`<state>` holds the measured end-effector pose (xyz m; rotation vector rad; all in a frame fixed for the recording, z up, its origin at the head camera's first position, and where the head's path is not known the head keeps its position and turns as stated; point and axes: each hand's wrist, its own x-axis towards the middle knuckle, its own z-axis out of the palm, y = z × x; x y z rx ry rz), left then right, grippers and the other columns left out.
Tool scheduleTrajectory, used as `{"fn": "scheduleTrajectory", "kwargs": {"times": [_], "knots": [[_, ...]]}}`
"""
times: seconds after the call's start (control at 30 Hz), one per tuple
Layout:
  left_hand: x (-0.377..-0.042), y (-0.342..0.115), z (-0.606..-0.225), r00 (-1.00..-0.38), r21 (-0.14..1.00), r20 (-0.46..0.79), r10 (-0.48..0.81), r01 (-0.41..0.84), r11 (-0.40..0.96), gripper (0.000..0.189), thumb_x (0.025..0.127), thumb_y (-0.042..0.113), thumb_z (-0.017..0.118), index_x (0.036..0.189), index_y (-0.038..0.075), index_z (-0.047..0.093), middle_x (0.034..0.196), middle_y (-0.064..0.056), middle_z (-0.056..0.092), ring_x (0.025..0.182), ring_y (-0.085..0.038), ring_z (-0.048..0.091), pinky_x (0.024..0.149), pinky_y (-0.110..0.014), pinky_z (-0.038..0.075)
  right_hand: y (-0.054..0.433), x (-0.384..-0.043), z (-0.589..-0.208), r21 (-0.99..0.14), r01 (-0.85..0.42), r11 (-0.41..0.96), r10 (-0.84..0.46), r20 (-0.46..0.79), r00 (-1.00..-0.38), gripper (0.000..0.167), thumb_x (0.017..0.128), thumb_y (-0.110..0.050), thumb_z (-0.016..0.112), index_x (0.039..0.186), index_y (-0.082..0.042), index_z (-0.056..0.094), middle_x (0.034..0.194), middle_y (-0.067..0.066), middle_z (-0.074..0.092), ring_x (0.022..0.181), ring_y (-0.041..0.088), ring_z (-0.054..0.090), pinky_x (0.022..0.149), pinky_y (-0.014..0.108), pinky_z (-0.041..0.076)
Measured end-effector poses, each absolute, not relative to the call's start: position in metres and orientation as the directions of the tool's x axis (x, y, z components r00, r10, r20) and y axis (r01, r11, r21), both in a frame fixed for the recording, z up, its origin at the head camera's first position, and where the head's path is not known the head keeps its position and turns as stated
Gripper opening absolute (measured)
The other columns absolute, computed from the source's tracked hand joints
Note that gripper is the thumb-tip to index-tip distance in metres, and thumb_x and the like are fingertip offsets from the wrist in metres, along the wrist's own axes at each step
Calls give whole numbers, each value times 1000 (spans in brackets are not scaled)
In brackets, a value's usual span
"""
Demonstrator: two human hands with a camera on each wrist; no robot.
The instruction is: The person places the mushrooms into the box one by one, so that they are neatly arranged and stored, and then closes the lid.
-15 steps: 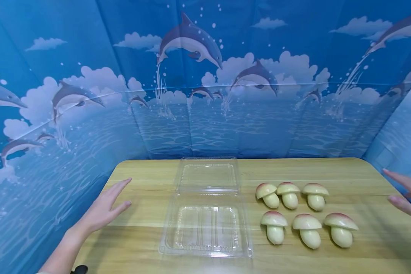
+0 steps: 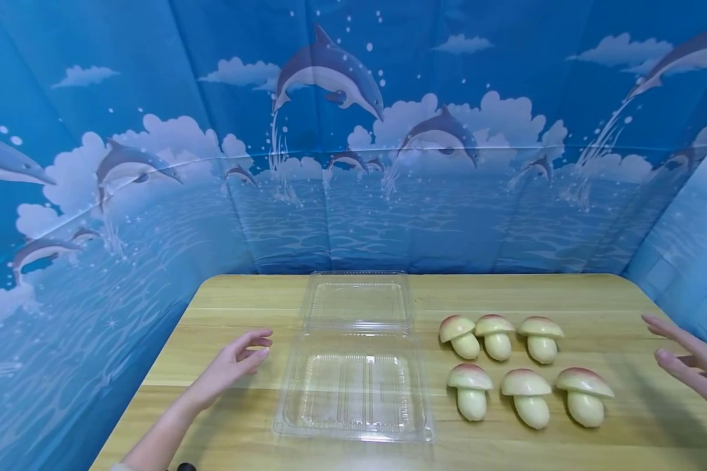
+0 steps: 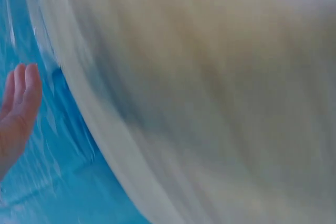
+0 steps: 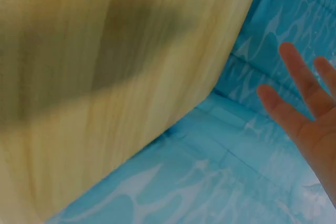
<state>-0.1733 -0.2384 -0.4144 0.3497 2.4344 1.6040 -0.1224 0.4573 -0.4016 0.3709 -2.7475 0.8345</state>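
A clear plastic clamshell box lies unfolded on the wooden table, its lid toward the back. To its left my left hand hovers with relaxed fingers and holds nothing. Several mushroom-shaped pieces with pale stems and pinkish caps lie right of the box in two rows; one is the front left mushroom, another the back right mushroom. Over the table's right side my right hand is spread and holds nothing, nearest the front right mushroom. Both wrist views show just fingers, table and cloth.
A blue cloth printed with dolphins hangs behind the table and along both sides. The wooden table has rounded back corners. A small dark object shows at the bottom edge by the left forearm.
My left hand has moved right, closer to the clear box, and its fingers have relaxed. My right hand has come slightly left and farther into view. Box and mushrooms stay in place.
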Motion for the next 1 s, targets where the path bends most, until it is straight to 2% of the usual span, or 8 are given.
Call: {"fn": "scheduleTrajectory", "kwargs": {"times": [0.07,0.2,0.33,0.43,0.53,0.63,0.73,1.0], "knots": [[-171,-232,-417,-943,949,-84,323,24,315,49,96,21,53,137,-1,38,128,-26,46,115,-40,48,86,-46,48,456,-120,-407,-523,-324,788,-190,294,-937,69,95,-1,48,150,-27,14,122,-42,17,94,-27,29,54,16,43],[-167,-221,-423,-926,971,-147,349,-69,227,51,94,16,55,138,-1,36,129,-27,45,114,-38,49,86,-46,48,456,-115,-417,-587,-312,747,-206,241,-948,69,94,1,49,148,-30,19,117,-42,22,87,-20,44,56,17,45],[-167,-216,-425,-915,976,-167,368,-101,192,54,93,15,57,139,0,34,128,-26,45,112,-35,52,85,-43,49,459,-112,-427,-665,-210,717,-207,85,-975,64,98,-5,44,150,-28,15,110,-45,22,81,-8,56,56,39,49],[-168,-212,-426,-912,978,-165,376,-102,183,54,92,14,57,139,0,33,127,-26,45,111,-35,53,85,-42,48,459,-110,-432,-687,-97,720,-197,-68,-978,62,101,-14,41,150,-29,8,106,-47,18,76,1,61,56,49,48],[-168,-210,-426,-915,979,-166,368,-109,171,55,92,12,57,140,0,33,126,-26,45,108,-33,53,84,-39,49,455,-107,-436,-730,-30,683,-210,-157,-965,60,101,-17,41,148,-37,10,104,-48,19,78,4,62,59,43,50],[-169,-209,-426,-920,980,-170,353,-119,161,56,91,12,59,140,1,33,125,-25,46,106,-30,53,82,-36,49,449,-106,-437,-777,-2,630,-248,-198,-948,59,100,-16,42,145,-43,14,107,-49,22,84,2,63,59,33,50],[-170,-209,-425,-925,982,-159,344,-112,152,57,90,12,59,139,-1,32,122,-25,47,102,-27,54,80,-34,48,443,-106,-440,-819,-32,572,-306,-177,-935,61,99,-11,43,146,-40,18,113,-48,25,90,0,61,61,28,50],[-169,-206,-428,-908,978,-174,380,-114,176,57,90,11,60,139,-1,33,115,-22,49,94,-22,54,77,-31,48,435,-106,-449,-925,27,380,-392,-187,-901,66,97,-3,44,142,-47,25,118,-47,29,98,1,60,69,28,52]]}}
